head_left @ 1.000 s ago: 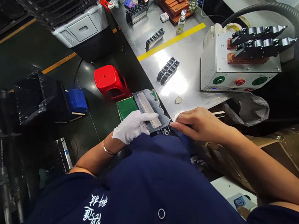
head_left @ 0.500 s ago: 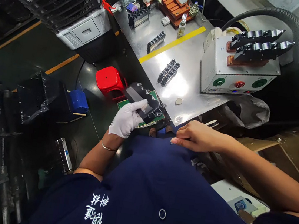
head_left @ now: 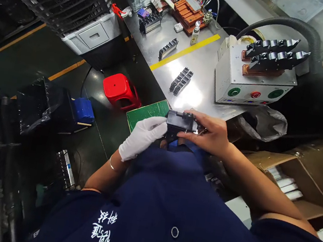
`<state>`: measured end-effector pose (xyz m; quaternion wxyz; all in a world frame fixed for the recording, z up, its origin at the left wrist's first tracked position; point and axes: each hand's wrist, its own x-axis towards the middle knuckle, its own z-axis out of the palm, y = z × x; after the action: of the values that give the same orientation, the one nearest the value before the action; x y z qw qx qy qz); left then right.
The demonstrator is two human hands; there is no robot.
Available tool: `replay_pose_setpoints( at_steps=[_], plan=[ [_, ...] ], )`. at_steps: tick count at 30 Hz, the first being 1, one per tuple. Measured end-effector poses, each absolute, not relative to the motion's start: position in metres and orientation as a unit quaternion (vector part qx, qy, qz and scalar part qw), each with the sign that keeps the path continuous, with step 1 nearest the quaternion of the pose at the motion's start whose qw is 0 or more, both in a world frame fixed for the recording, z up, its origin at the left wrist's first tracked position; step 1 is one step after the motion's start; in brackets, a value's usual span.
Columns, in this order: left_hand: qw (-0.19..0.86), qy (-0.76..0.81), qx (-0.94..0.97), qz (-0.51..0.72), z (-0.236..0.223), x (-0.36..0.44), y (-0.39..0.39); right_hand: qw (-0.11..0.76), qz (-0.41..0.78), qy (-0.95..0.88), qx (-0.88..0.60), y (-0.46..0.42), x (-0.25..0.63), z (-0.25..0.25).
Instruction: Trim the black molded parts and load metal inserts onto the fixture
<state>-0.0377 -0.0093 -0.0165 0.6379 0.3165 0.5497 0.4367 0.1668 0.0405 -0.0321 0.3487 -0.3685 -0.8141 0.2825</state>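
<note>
In front of my body I hold a black plastic part (head_left: 179, 120) with a smooth flat face and knobbly edges. My left hand (head_left: 146, 134), in a white glove, is closed on its left end. At the other end my bare right hand (head_left: 212, 134) grips it, thumb along the near edge and fingers along the far one. Beyond it, two black ridged parts (head_left: 181, 81) with silvery sides lie together on the metal table (head_left: 159, 74). Below and left of the held part is a green board (head_left: 147, 113).
A white control box (head_left: 253, 84) with buttons carries two black parts on orange mounts at the right. An orange fixture (head_left: 189, 14) and a small bottle (head_left: 195, 33) stand farther back. On the floor is a red stool (head_left: 120, 90); an open cardboard box (head_left: 311, 192) is at right.
My right hand has reached forward and taken hold of the black part. My left hand has turned it flatter and brought it right, uncovering more of the green board.
</note>
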Motion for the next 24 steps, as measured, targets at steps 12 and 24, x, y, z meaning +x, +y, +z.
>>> replay_pose_setpoints(
  at_steps=[12,24],
  plan=[
    [0.553,0.616,0.373,0.418,-0.015,-0.033,-0.016,0.341,0.420,-0.755,-0.371,0.037,0.169,-0.032],
    [0.564,0.598,0.472,0.319,-0.009,-0.033,-0.011,0.268,0.406,-0.829,-0.276,0.039,0.174,-0.022]
  ],
)
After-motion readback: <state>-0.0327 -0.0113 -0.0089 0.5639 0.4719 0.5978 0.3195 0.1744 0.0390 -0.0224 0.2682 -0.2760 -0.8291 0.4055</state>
